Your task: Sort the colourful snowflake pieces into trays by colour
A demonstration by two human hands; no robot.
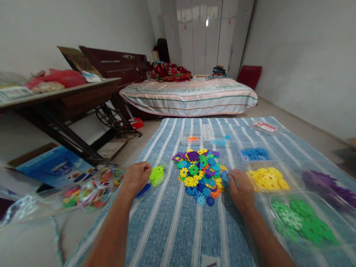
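Discs [191, 181], too overlapped to count, lie in one mixed pile mid-way across the striped cloth [172, 230]. Four clear boxes [296, 181] on the right carry one colour each: blue pieces [255, 154], yellow pieces [268, 179], purple pieces [330, 187], green pieces [306, 220]. Beyond the pile are one orange piece [192, 139] and some light blue pieces [219, 141]; one labelled box [265, 127] sits far right. Left hand [139, 175], fingers curled in, is beside lime pieces [157, 175], partly covering dark blue pieces [143, 190]. Right hand [241, 188] has its fingers drawn narrow at the pile's right edge. I cannot tell whether either holds a piece. The purple box is cut off.
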